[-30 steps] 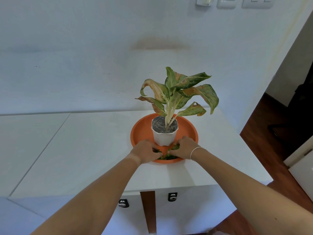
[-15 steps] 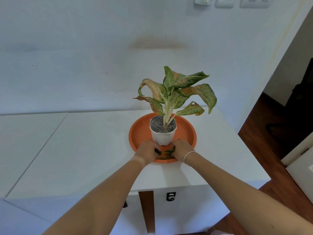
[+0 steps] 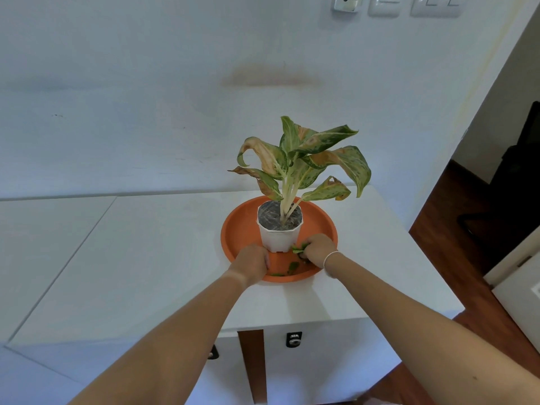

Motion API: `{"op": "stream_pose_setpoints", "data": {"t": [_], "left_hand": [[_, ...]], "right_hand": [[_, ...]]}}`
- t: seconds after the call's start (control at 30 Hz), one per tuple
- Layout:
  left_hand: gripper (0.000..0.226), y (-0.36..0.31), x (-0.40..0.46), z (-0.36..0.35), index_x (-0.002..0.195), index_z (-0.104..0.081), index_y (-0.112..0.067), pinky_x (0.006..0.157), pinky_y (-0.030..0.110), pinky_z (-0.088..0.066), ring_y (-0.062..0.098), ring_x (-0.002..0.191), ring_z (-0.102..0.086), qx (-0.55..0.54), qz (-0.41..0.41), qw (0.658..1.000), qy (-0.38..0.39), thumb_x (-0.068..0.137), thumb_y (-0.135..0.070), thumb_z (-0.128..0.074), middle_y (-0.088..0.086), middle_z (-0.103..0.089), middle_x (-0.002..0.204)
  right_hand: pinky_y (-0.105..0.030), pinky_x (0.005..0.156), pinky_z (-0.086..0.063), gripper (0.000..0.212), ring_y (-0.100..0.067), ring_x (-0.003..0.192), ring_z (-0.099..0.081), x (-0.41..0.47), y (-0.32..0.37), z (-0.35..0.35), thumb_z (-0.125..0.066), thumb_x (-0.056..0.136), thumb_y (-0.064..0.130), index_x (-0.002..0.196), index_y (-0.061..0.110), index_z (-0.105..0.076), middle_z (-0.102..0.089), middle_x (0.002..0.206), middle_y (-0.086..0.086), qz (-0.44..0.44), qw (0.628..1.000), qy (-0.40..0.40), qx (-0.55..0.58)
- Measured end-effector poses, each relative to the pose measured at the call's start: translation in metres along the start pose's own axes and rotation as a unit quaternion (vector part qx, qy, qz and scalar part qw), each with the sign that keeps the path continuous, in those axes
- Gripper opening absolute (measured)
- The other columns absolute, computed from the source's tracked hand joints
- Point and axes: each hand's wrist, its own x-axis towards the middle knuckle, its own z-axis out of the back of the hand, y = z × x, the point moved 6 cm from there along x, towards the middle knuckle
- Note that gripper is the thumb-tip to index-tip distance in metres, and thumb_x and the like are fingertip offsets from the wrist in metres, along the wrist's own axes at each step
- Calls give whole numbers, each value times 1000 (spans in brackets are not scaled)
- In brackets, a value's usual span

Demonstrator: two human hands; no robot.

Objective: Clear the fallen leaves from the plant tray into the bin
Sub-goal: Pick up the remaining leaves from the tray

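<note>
A round orange plant tray (image 3: 239,229) sits on a white cabinet top, with a white pot (image 3: 279,236) holding a green and brown-tipped plant (image 3: 301,162) in its middle. Green fallen leaves (image 3: 292,266) lie on the tray's near side in front of the pot. My right hand (image 3: 317,247) rests in the tray right of the pot, fingers closed around some green leaves (image 3: 299,248). My left hand (image 3: 252,263) is curled at the tray's near left rim beside the pot; what it holds is hidden. No bin is in view.
The white cabinet top (image 3: 146,258) stretches left, its right edge dropping to a dark wooden floor (image 3: 455,229). A white wall stands close behind the plant. Cabinet locks (image 3: 293,339) show below the front edge. A white unit (image 3: 523,290) stands at the far right.
Both hands have spread apart from the middle of the tray's near side. The right hand moved right with leaves in it, uncovering loose leaves on the tray.
</note>
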Motion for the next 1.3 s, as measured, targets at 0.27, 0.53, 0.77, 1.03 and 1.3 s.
{"op": "stream_pose_setpoints", "data": {"t": [0.27, 0.53, 0.77, 1.03, 1.3], "left_hand": [[25, -6, 1, 1, 78, -51, -11, 77, 36, -49, 21, 79, -52, 52, -28, 998, 19, 96, -7, -34, 18, -62, 88], [39, -12, -3, 22, 61, -44, -16, 54, 21, -34, 18, 65, -47, -12, -39, 997, -60, 97, -10, -33, 6, -57, 69], [35, 6, -8, 37, 54, -41, -9, 50, 25, -37, 18, 51, -44, -185, 63, 975, -109, 88, -3, -36, 6, -45, 56], [44, 23, -12, 41, 51, -29, -15, 50, 26, -29, 15, 49, -30, -276, 128, 944, -127, 93, -22, -37, 1, -31, 53], [42, 24, -11, 42, 61, -39, -13, 52, 23, -30, 13, 55, -35, -184, 80, 973, -113, 98, -31, -45, 1, -38, 61]], "right_hand": [[-36, 87, -46, 30, -30, 88, -57, -10, -9, 8, -43, 89, -12, 119, -11, -50, -58, 101, -18, -109, 885, 44, 450], [-21, 40, -35, 20, -19, 56, -35, -13, -16, 4, -26, 88, -3, 77, 8, -38, -40, 75, -8, -165, 784, 29, 598], [-10, 33, -19, 15, -15, 41, -30, -11, -17, 1, -28, 78, 9, 66, 12, -37, -33, 58, -4, -178, 765, 24, 619], [-12, 33, -15, 24, -11, 29, -23, -9, -18, 4, -38, 80, 18, 58, 17, -28, -26, 55, 0, -141, 858, 14, 493], [-21, 41, -22, 31, -16, 44, -29, -13, -5, 10, -46, 90, 15, 59, 13, -39, -39, 54, -5, 3, 994, 61, 85]]}}
